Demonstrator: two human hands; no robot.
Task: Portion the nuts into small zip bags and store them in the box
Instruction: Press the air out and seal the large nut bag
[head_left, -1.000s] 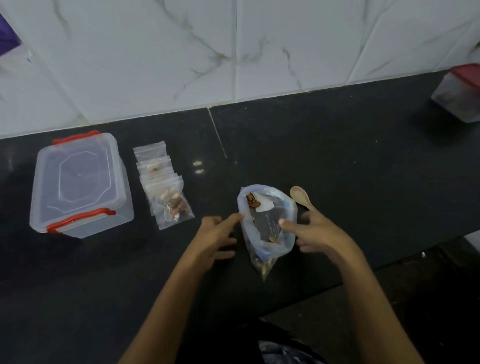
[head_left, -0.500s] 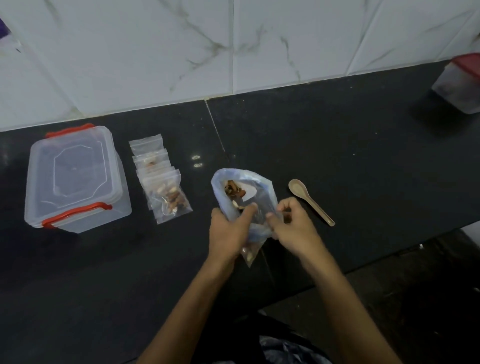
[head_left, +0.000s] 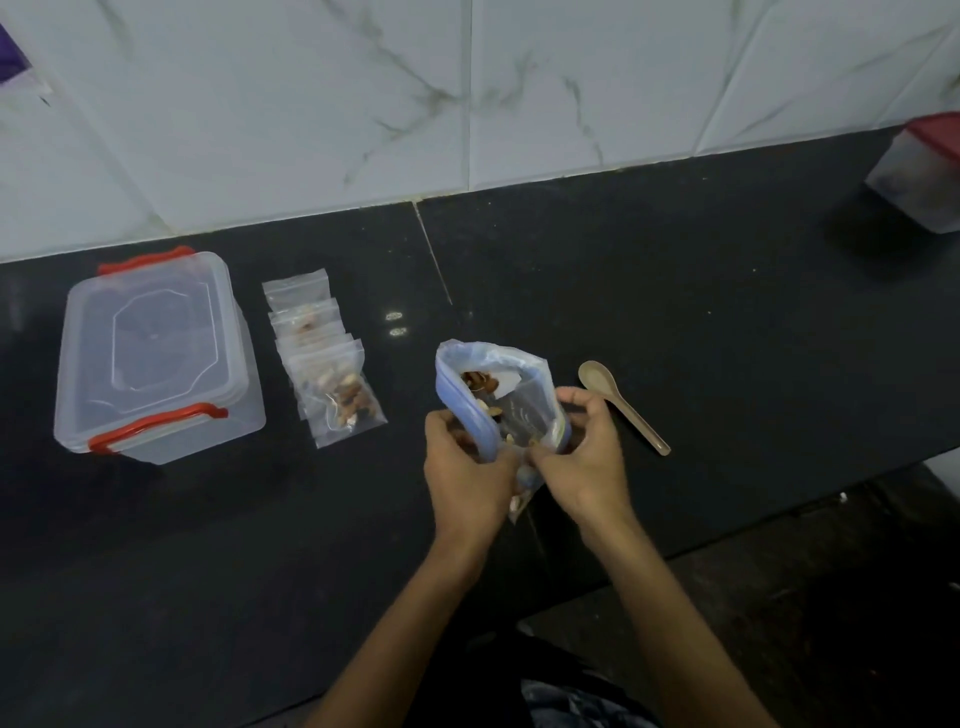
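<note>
While both hands work at the near end of the large clear zip bag with the blue seal strip (head_left: 498, 400), I read this step as closing up the supply bag, the portioning apparently done. My left hand (head_left: 467, 467) has its fingers curled round the bag's near left edge, and my right hand (head_left: 587, 457) pinches the seal beside it, thumb and fingertips nearly meeting the left. The mixed nuts (head_left: 480, 387) sit inside, showing through the mouth, which gapes open at the far end, away from my wrists.

Well to the left of my left hand lies the overlapping row of small clear filled zip bags (head_left: 332, 374). Farther left again stands the clear plastic box with red clip handles (head_left: 156, 358), its lid on. Just right of my right hand the beige plastic spoon (head_left: 621, 405) lies flat on the black stone counter (head_left: 675, 312).

Next, I judge, comes running the pinch along the seal toward the far end, then unclipping the box and loading the small bags.

Compared with a second ago, my hands have come together: they were spread at either side of the bag's mouth, holding it open, with my right partly over the spoon. Now the spoon lies uncovered.
</note>
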